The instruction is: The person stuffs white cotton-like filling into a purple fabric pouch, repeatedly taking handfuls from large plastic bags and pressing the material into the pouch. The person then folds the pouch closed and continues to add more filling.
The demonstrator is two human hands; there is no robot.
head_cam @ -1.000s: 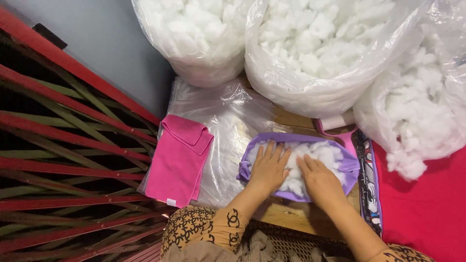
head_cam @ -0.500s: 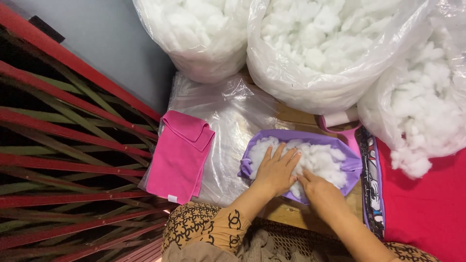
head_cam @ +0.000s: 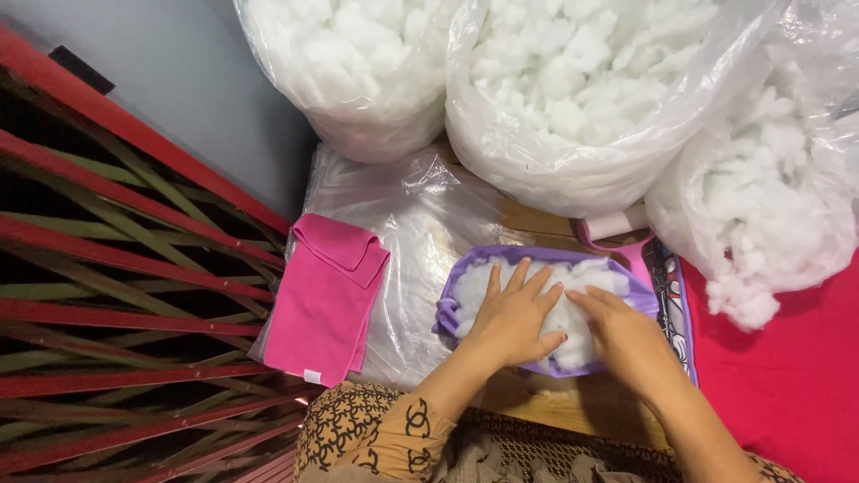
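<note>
Hands come first: the left hand (head_cam: 512, 315) lies flat with fingers spread on the white stuffing (head_cam: 562, 295) that fills a purple fabric case (head_cam: 465, 284), palm pressing down and gripping nothing. The right hand (head_cam: 619, 329) lies just beside it on the same stuffing, fingers extended and close together, tips pointing toward the left hand; it too is flat rather than closed around anything. Both forearms come up from the lower edge, over a patterned sleeve (head_cam: 376, 434) in tan and black.

The purple fabric case sits on a wooden table (head_cam: 573, 407), its left part resting on a sheet of clear plastic (head_cam: 412, 233). Left of the case, on that plastic, lies a folded pink cloth (head_cam: 324, 300). Just beyond the case's far right corner sits a pink strap-like piece (head_cam: 617, 233); what it is cannot be told. Beyond the case stand three clear plastic bags heaped with white stuffing: one far left (head_cam: 358, 72), one straight beyond (head_cam: 582, 98), one to the right (head_cam: 769, 206). Right of the case spreads a red surface (head_cam: 787, 385), with a printed strip (head_cam: 673, 304) along its edge. Far left of the case run red and green slats (head_cam: 116, 295).
</note>
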